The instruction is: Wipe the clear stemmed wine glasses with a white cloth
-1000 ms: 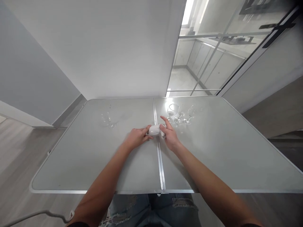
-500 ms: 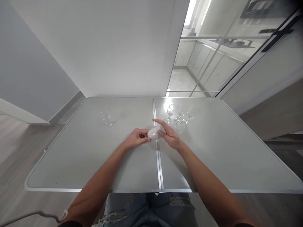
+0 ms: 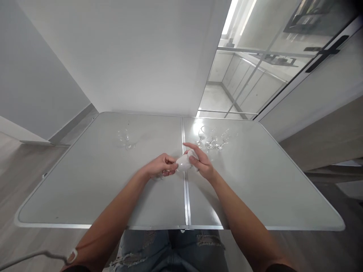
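Over the seam of the table, a stemmed wine glass (image 3: pixel 182 164) is held tilted on its side between my hands. My left hand (image 3: pixel 162 166) is closed around its stem, and the clear foot shows just below those fingers. A white cloth (image 3: pixel 193 153) fills the bowl, which makes the bowl look white. My right hand (image 3: pixel 203 163) grips the cloth and the rim end of the bowl, its index finger stretched out along the far side. How deep the cloth sits is partly hidden by the fingers.
Several clear stemmed glasses (image 3: pixel 211 143) stand close together beyond my right hand. Another clear glass (image 3: pixel 129 142) is on the left half of the grey folding table (image 3: pixel 93 181). A white wall (image 3: pixel 127 68) rises behind, with a glass-paned door (image 3: pixel 249 75) at right.
My left hand has shifted slightly along the stem, and the glass's foot now shows below it. The glass has turned a little, while the right hand keeps its grip. The camera view has shifted slightly.
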### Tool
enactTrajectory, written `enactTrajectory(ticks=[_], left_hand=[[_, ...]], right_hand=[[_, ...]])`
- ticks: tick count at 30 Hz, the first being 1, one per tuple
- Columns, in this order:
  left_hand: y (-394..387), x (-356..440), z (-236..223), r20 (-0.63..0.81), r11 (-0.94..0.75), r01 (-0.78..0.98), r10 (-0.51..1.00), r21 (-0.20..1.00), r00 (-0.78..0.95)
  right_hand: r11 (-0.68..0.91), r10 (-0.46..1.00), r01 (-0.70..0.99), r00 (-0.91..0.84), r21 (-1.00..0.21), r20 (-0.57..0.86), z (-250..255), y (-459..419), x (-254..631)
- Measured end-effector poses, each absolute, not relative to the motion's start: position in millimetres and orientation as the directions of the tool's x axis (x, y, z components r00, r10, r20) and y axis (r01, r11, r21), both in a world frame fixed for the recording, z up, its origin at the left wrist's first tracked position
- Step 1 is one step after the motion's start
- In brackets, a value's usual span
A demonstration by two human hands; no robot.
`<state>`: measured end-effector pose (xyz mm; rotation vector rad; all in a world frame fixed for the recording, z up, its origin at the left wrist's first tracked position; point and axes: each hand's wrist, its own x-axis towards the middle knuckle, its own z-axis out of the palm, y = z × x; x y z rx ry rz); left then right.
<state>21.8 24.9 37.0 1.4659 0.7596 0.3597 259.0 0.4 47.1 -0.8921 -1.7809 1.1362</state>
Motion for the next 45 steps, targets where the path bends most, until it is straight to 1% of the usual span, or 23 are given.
enactTrajectory(ticks=[1,3,6,10,14,17,19,20,22,23,24,26,28,29,30,31,33,34,36,37,41,43,45], left_hand=[[25.9,20.3,37.6,-0.311,0.264,0.193,0.547,0.945,0.777],[28.7,18.7,35.7,-0.385,0.483,0.163,0.407,0.860,0.828],[32.0,20.2,29.6,-0.423,0.635,0.130,0.336,0.762,0.841],[31.9,24.0,25.0,-0.439,0.689,0.119,0.311,0.715,0.843],[31.3,24.9,25.8,-0.411,0.638,0.074,0.399,0.766,0.820],[31.9,24.5,28.0,-0.413,0.596,0.101,0.413,0.796,0.812],[32.2,24.1,28.6,-0.393,0.496,0.128,0.476,0.859,0.787],[32.2,23.9,28.1,-0.358,0.397,0.142,0.548,0.907,0.756],[32.4,23.2,25.1,-0.219,0.098,0.217,0.726,0.971,0.652],[32.6,22.9,22.7,-0.117,-0.076,0.293,0.800,0.953,0.589],[33.0,22.7,19.8,-0.005,-0.235,0.387,0.849,0.892,0.528],[33.9,22.6,13.5,0.190,-0.444,0.565,0.872,0.696,0.451],[34.5,23.2,8.4,0.301,-0.521,0.655,0.853,0.548,0.427],[34.4,23.8,6.8,0.327,-0.537,0.660,0.843,0.525,0.427],[33.8,24.8,6.1,0.333,-0.547,0.642,0.837,0.537,0.434],[32.9,26.0,6.4,0.322,-0.548,0.602,0.834,0.580,0.448],[29.8,29.2,9.5,0.252,-0.496,0.469,0.835,0.730,0.490],[27.9,31.1,12.1,0.200,-0.434,0.389,0.834,0.813,0.514],[24.3,35.0,18.6,0.086,-0.262,0.238,0.821,0.935,0.564],[22.8,36.8,21.8,0.035,-0.172,0.179,0.808,0.969,0.588],[20.7,41.1,27.4,-0.089,0.077,0.047,0.749,0.996,0.656],[22.0,40.1,24.2,-0.135,0.165,0.020,0.726,0.986,0.675],[24.7,36.7,19.0,-0.163,0.228,-0.006,0.716,0.974,0.679]], right_hand=[[0.384,0.836,0.138,-0.472,-0.913,0.280,48.2,-0.8,262.4],[0.433,0.795,0.139,-0.524,-0.890,0.305,48.6,-2.0,267.3],[0.451,0.802,0.166,-0.506,-0.877,0.317,47.8,-1.3,270.0],[0.476,0.795,0.164,-0.501,-0.864,0.342,45.5,1.8,270.3],[0.589,0.754,0.218,-0.495,-0.778,0.432,39.0,7.1,273.0],[0.646,0.720,0.257,-0.518,-0.719,0.462,36.0,10.4,276.4],[0.640,0.717,0.264,-0.543,-0.721,0.438,36.5,11.2,276.1],[0.604,0.739,0.273,-0.543,-0.748,0.399,37.1,11.3,274.4],[0.468,0.820,0.280,-0.492,-0.838,0.293,37.5,11.4,267.9],[0.379,0.866,0.265,-0.439,-0.887,0.239,36.9,11.7,263.6],[0.288,0.908,0.228,-0.374,-0.930,0.189,35.7,12.1,259.1],[0.135,0.963,0.100,-0.248,-0.986,0.107,32.7,13.0,251.7],[0.038,0.980,-0.025,-0.193,-0.999,0.043,31.1,13.5,248.2],[0.021,0.981,-0.067,-0.190,-0.998,0.033,31.5,13.4,248.2],[0.028,0.980,-0.089,-0.194,-0.996,0.045,32.9,13.0,249.0],[0.053,0.977,-0.091,-0.202,-0.994,0.070,35.1,12.4,250.5],[0.131,0.964,-0.046,-0.226,-0.990,0.138,40.7,10.9,254.4],[0.172,0.955,-0.011,-0.244,-0.985,0.170,43.4,10.2,256.3],[0.245,0.934,0.044,-0.279,-0.969,0.223,47.7,8.9,259.4],[0.274,0.926,0.055,-0.285,-0.960,0.248,48.9,8.2,260.7],[0.374,0.914,0.054,-0.191,-0.926,0.358,49.5,5.4,266.0],[0.403,0.914,0.060,-0.079,-0.913,0.398,49.0,5.4,269.2],[0.389,0.920,0.016,0.042,-0.921,0.389,48.6,7.5,271.6]])
